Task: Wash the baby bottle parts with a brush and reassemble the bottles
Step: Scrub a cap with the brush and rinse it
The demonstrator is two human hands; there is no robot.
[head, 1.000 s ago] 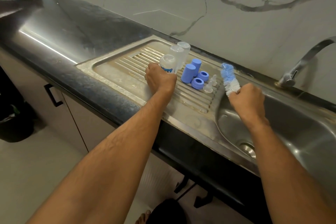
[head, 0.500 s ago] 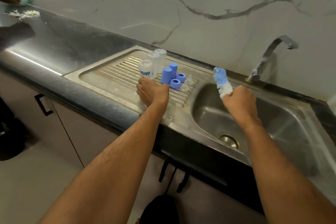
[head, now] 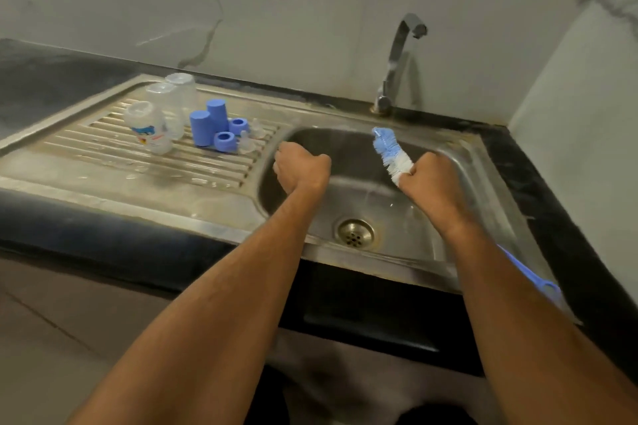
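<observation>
- Two hands over the sink (head: 459,162): the left hand (head: 302,167) has left the draining board (head: 103,162), where half a second ago it rested beside the bottles, and now hangs over the basin's left side. Its fingers are curled; whether they hold anything cannot be told from this angle.
- Right hand (head: 428,179): fingers wrapped round the brush (head: 392,152) just below its blue-and-white bristles, which point up and toward the wall; the blue handle end (head: 549,286) shows behind the forearm. This grip matches the earlier frames.
- Bottle parts, all on the draining board: three clear bottles (head: 148,126) standing upside down, two tall blue caps (head: 207,124), two blue collar rings (head: 224,141), and clear teats (head: 247,145) nearest the basin.
- Tap (head: 397,59): no stream of water is visible.
- Reading: the hands have gathered at the basin, probably to wet the brush or scrub a small part.
</observation>
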